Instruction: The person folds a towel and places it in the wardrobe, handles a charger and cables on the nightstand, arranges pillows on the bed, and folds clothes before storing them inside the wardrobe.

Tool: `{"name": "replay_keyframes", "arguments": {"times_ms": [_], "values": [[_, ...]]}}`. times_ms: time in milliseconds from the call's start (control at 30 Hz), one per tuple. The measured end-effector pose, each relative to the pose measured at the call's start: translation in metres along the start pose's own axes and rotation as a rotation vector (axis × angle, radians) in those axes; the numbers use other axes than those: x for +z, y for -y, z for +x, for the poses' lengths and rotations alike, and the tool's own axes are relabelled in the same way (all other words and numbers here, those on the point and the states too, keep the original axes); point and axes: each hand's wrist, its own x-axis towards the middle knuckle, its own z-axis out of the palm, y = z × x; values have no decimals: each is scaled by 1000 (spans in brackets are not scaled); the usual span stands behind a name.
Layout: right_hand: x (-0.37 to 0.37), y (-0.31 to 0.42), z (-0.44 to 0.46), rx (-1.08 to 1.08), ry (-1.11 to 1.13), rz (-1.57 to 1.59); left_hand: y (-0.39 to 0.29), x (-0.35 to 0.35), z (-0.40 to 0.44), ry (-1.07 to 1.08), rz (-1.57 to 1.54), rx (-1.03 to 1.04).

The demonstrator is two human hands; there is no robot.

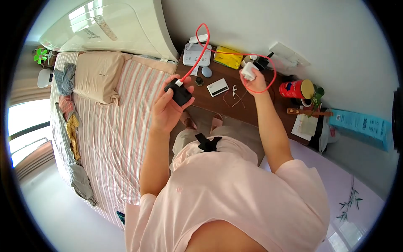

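My left hand point(169, 103) holds a small black device point(180, 95) between thumb and fingers, above the gap between bed and desk. The white plug of a red cable point(200, 56) sits at the device's top edge. This cable loops up over the desk and round to my right hand point(255, 82), whose fingers are closed on a white charger point(249, 71) over the desk's back part. Just beyond the charger, a black plug point(261, 63) is near the wall socket. Part of the red cable hangs around my right wrist.
On the brown desk point(241, 110) are a white router point(197, 54), a yellow packet point(228, 58), a white card point(218, 87), a blue oval item point(206, 72) and a red can point(291, 89). A blue box point(361, 128) is at the right. The striped bed point(121, 138) fills the left.
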Motion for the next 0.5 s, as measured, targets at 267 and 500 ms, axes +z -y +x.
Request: {"name": "replay_keyframes", "arguments": {"times_ms": [267,500], "values": [[-1,-53,79,8,-211,-218,-18,-35,10,-111,93,-15],[10,-71,117,-16,-379,-393,-28,-57,19,-216,56,-28]]}}
